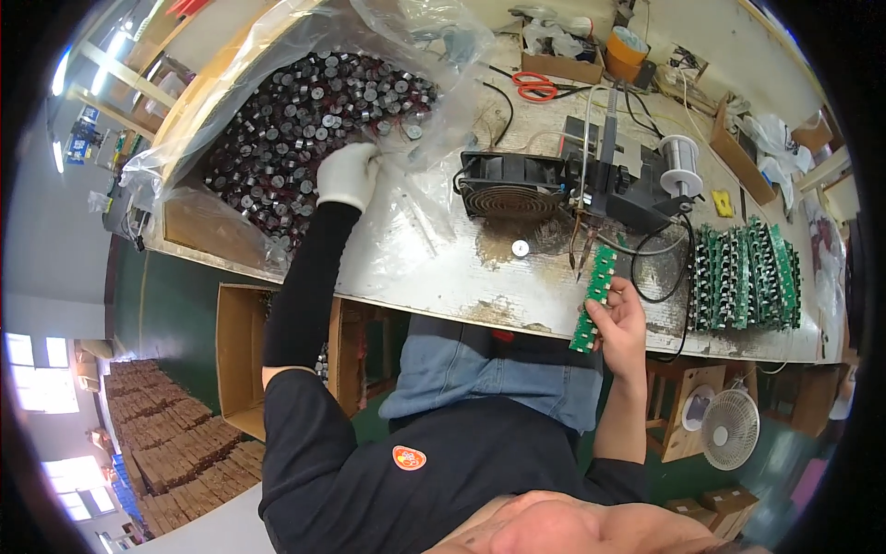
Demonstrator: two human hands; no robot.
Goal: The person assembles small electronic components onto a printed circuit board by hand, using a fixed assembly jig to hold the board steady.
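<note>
My right hand (620, 325) pinches a long green circuit board strip (602, 274) between thumb and fingers, over the front part of the table. The strip's upper end is close to the tip of a soldering iron (581, 258) mounted on a black soldering stand (637, 198). My left hand (347, 175), in a white glove, is at the right edge of a heap of small round metal motors (305, 125). Its fingers look curled together, and what they hold, if anything, is hidden. One loose round metal piece (520, 248) lies on the table left of the strip.
Clear plastic sheeting (415, 208) lines the motor box and spreads onto the table. A black fan (510, 183) stands left of the soldering stand, with a solder spool (681, 159) to its right. Stacked green boards (746, 277) fill the right side. Red-handled scissors (535, 87) lie behind.
</note>
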